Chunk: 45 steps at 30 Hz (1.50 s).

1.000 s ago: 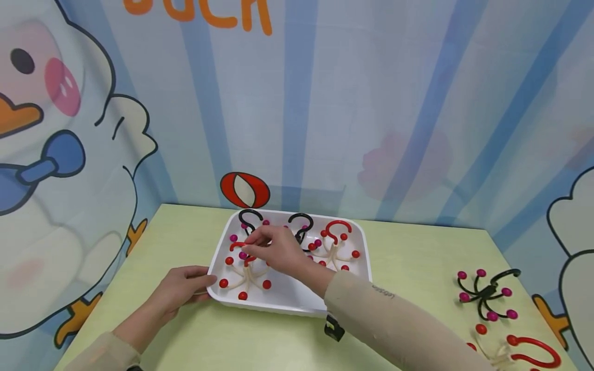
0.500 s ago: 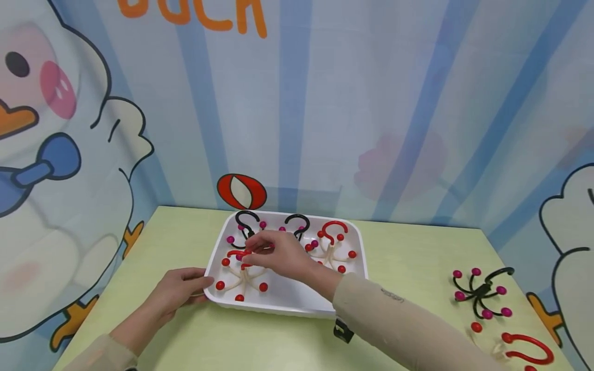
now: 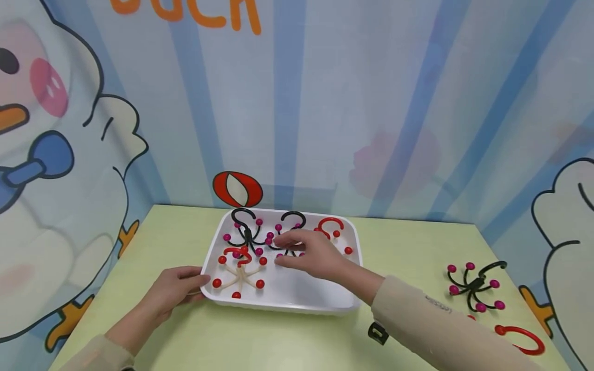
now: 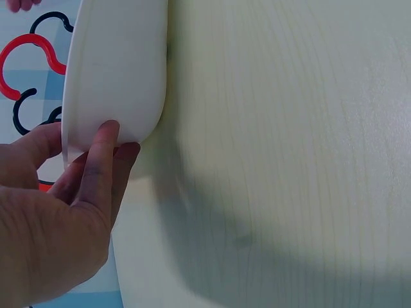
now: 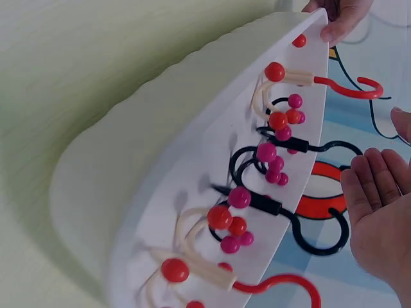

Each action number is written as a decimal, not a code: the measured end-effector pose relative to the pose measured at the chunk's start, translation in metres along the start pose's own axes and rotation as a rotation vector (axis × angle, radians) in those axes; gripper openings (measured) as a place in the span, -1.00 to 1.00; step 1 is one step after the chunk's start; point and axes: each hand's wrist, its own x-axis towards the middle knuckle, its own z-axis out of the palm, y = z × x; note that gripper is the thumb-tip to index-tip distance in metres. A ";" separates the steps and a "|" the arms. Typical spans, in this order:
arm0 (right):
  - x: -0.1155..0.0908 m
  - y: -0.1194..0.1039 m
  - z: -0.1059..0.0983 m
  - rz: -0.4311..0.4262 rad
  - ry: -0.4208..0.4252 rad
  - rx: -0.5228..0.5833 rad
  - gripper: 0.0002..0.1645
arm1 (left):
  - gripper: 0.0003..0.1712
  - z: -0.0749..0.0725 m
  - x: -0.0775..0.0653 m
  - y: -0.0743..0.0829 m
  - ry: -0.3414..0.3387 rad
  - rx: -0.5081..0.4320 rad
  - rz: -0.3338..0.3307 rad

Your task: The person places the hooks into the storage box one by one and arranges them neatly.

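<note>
A white tray (image 3: 306,293) holds several scalp massagers with ball-tipped legs and hooked handles. A cream one with a red hook (image 3: 241,274) stands front left, a black one (image 3: 247,236) behind it. Another black massager (image 3: 294,216) sits at the back middle, partly behind my right hand (image 3: 315,255), which also covers much of the other cream massager (image 3: 331,221). That hand hovers over the tray, fingers loosely extended and holding nothing. My left hand (image 3: 174,287) grips the tray's front left corner; in the left wrist view its fingertips press the outer wall (image 4: 119,83).
On the pale table (image 3: 278,342), a black massager (image 3: 476,284) with magenta balls lies at the right. Nearer me lies a red hook handle (image 3: 520,337), the rest hidden by my right sleeve (image 3: 431,319). A printed curtain (image 3: 315,103) rises behind.
My right hand has moved right, away from the front left massager's red hook, and its fingers have opened. My left hand stays on the tray corner. The head view has shifted slightly.
</note>
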 end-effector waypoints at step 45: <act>-0.160 0.082 -0.208 0.132 0.131 -0.429 -0.40 | -0.33 0.000 0.000 0.000 -0.001 -0.013 0.007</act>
